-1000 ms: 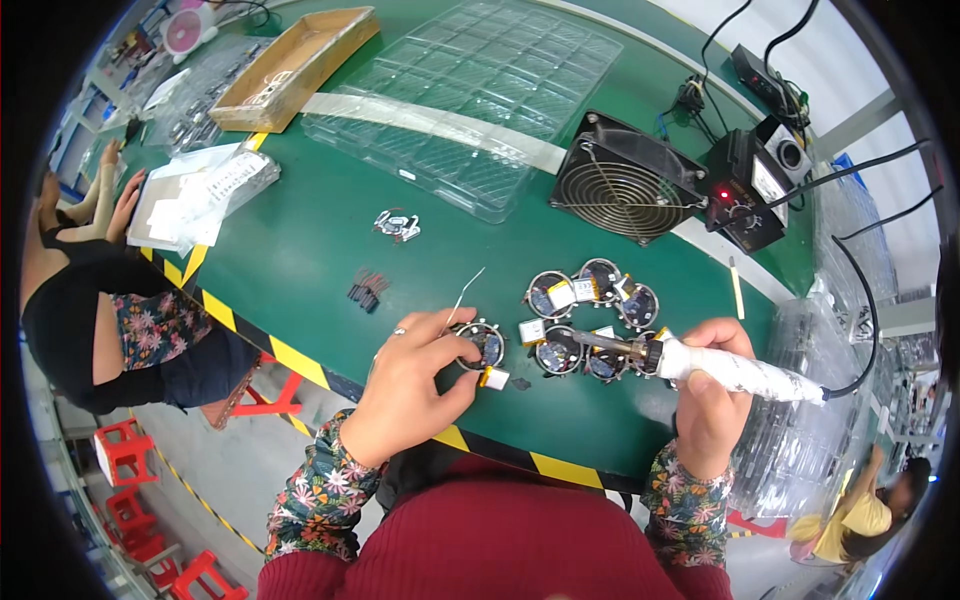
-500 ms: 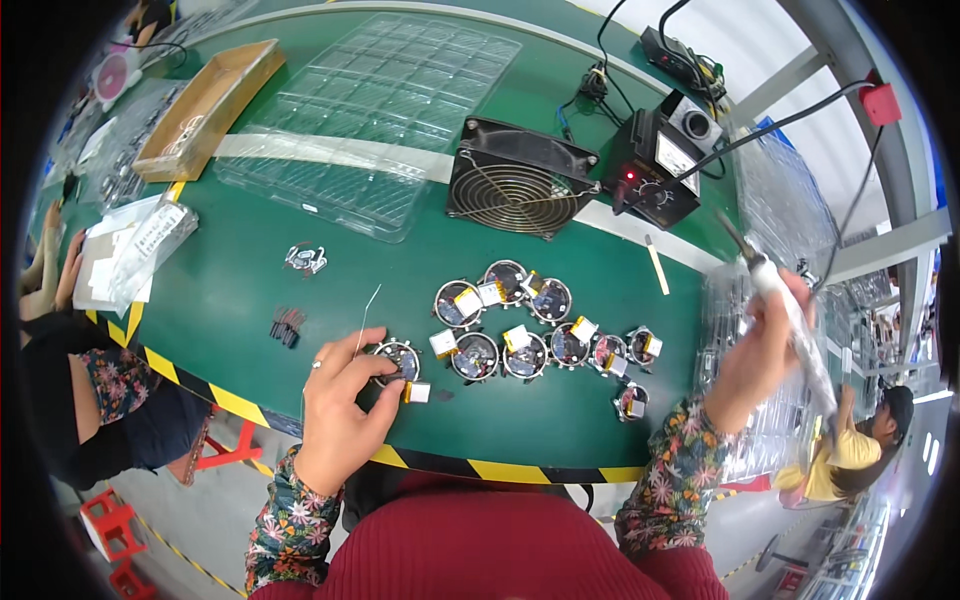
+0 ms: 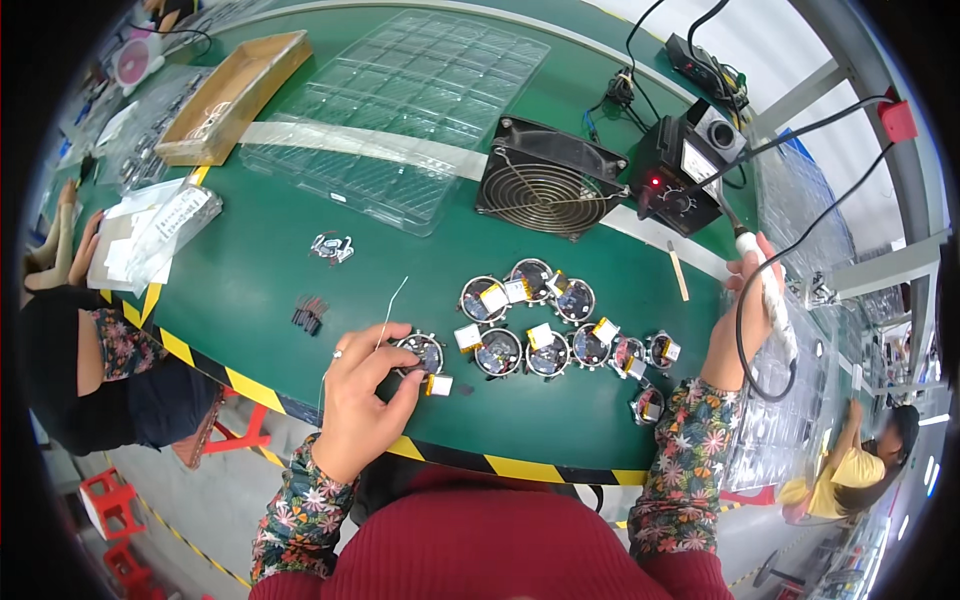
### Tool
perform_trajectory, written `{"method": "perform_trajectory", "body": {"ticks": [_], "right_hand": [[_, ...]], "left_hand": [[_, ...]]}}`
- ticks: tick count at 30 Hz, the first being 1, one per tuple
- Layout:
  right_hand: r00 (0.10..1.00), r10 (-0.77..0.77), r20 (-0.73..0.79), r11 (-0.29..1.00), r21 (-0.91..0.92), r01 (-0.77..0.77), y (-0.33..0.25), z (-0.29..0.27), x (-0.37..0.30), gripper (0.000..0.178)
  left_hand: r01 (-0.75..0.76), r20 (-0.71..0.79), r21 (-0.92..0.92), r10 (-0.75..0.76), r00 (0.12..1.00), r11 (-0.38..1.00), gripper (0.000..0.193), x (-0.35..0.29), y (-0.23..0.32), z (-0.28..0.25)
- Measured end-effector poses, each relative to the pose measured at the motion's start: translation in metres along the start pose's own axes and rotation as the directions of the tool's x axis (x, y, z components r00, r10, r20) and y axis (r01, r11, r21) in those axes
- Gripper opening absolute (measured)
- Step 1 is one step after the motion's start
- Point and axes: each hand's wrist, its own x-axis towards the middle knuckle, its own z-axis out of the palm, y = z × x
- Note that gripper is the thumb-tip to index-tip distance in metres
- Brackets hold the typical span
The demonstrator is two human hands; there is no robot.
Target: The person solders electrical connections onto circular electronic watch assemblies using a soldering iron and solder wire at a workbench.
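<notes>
Steadying the case (image 3: 426, 351)
Left hand (image 3: 362, 402) holds wire (image 3: 392, 307); right hand (image 3: 735, 330) grips the iron (image 3: 780, 322): keep skin off its tip.

Round silver metal-rimmed circuit modules (image 3: 498, 353) are gleaming. Flat green tabletop (image 3: 530, 425) is looking smooth. Clear gridded plastic tray (image 3: 385, 95) is glinting. Rectangular tan wooden box (image 3: 190, 152) is appearing matt. White tubular soldering-iron handle (image 3: 781, 322) is showing wrinkled wrapping.

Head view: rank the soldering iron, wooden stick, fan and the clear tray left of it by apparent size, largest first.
1. Clear tray
2. Fan
3. Soldering iron, partly hidden
4. Wooden stick
</notes>
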Motion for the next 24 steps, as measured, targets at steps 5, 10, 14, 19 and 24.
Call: {"method": "perform_trajectory", "body": {"ticks": [5,10,14,19,24], "right_hand": [[0.998,0.066,-0.021,0.937,0.344,-0.055,0.002,-0.02,0.0,0.036],[0.983,0.183,-0.015,0.788,0.6,-0.138,-0.026,-0.042,-0.007,0.036],[0.927,-0.006,0.375,0.558,0.771,-0.309,-0.036,-0.038,-0.03,0.035],[0.861,0.175,0.477,0.495,0.714,-0.496,-0.052,0.014,-0.083,0.034],[0.784,0.238,0.574,0.528,0.601,-0.6,-0.046,0.031,-0.101,0.036]], "left_hand": [[-0.03,-0.036,-0.033,0.029,0.999,0.999,0.016,0.001,-0.001,-0.001],[0.058,-0.05,-0.059,-0.061,0.997,0.997,0.014,-0.005,-0.003,-0.005],[-0.012,-0.037,-0.015,0.011,0.999,1.0,0.016,-0.005,-0.003,-0.008],[-0.091,-0.156,0.033,0.095,0.983,0.995,0.018,-0.005,-0.003,-0.008],[-0.058,-0.19,0.019,0.061,0.98,0.998,0.013,-0.005,0.0,-0.009]]}}
